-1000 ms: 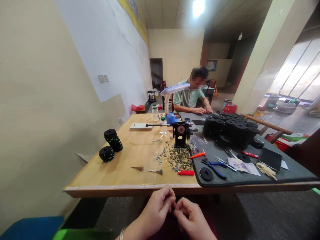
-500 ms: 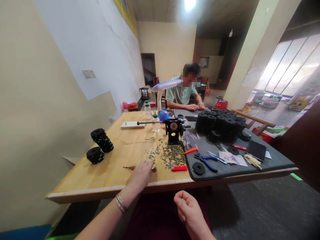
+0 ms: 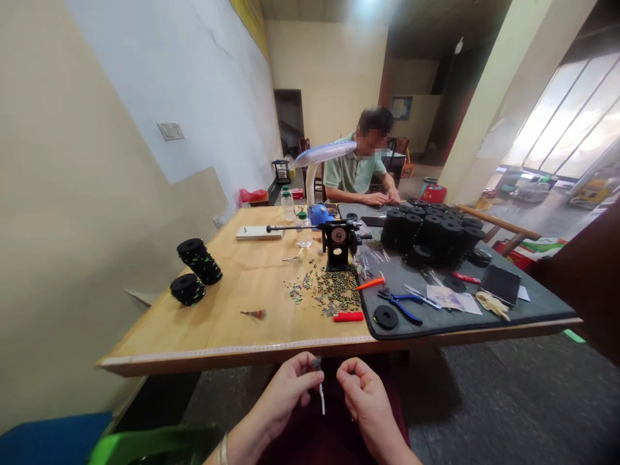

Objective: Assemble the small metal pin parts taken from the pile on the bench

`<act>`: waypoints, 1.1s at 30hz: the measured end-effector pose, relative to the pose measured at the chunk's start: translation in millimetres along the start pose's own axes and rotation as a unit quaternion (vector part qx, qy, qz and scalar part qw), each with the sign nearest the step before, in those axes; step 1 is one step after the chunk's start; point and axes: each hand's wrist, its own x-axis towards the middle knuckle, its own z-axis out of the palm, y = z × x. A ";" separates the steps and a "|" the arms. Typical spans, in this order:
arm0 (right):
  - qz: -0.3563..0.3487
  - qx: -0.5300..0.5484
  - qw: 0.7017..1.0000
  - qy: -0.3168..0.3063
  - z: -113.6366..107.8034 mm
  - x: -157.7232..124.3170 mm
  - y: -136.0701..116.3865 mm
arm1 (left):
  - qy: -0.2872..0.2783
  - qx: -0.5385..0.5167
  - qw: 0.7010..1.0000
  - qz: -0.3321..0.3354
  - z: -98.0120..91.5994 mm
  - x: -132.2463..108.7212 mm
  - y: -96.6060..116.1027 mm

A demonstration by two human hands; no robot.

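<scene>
My left hand is below the near edge of the wooden table, pinching a small white-stemmed float with a dark tip. My right hand is beside it, fingers curled in a pinch close to the float; what it holds is too small to make out. On the table ahead lie a small orange-tipped float, a scatter of small metal pieces and a red lighter.
A black winding device with a long rod stands mid-table. Black foam spools sit at the left and in a pile at the right on a dark mat with blue pliers. A person works at the far end.
My left hand reached to the table, took up the white-stemmed float that lay there, and drew back below the edge beside my right hand.
</scene>
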 end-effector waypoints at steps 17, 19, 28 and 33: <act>-0.037 -0.115 0.993 0.006 3.6 2.1 7.1 | 0.045 0.088 0.994 0.036 7.6 4.4 -17.5; -0.040 -0.117 0.992 0.003 3.7 1.7 7.7 | 0.049 0.099 0.994 0.027 7.4 5.6 -20.5; -0.056 -0.147 0.987 0.005 4.6 -0.9 7.8 | 0.081 0.166 0.981 0.057 6.7 9.4 -30.4; -0.055 -0.148 0.987 0.014 4.5 0.1 8.8 | 0.102 0.188 0.973 0.084 4.9 9.0 -32.9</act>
